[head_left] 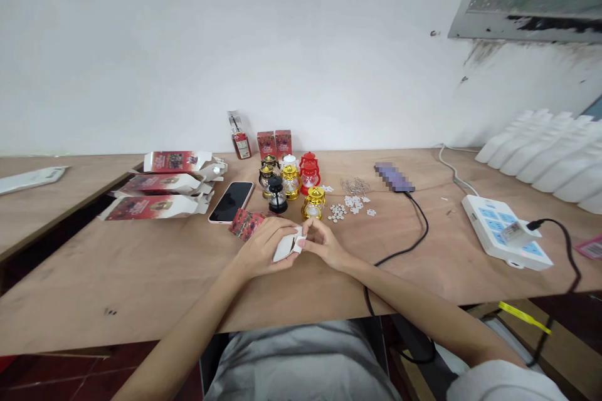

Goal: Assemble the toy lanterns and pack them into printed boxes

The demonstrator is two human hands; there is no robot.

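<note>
My left hand [266, 247] is wrapped over a small red printed carton [245, 224], whose white flap end [285, 247] points toward my right. The fingers of my right hand [325, 245] pinch a flap at that end. Just beyond the hands stand several miniature lanterns: a black one [277, 195], gold ones [313, 202], red ones [309, 177] and a white one [288, 163]. Right of them lie small round button cells or discs [337, 212], white plastic pieces [355, 203] and a heap of wire handles [355, 187].
Flat opened cartons [157, 207] lie at left beside a phone [231, 202]. Two closed red boxes [283, 143] and a bottle [241, 143] stand by the wall. At right are a blurred purple device [395, 177] with a black cable, a power strip [505, 232] and white bottles [540, 150].
</note>
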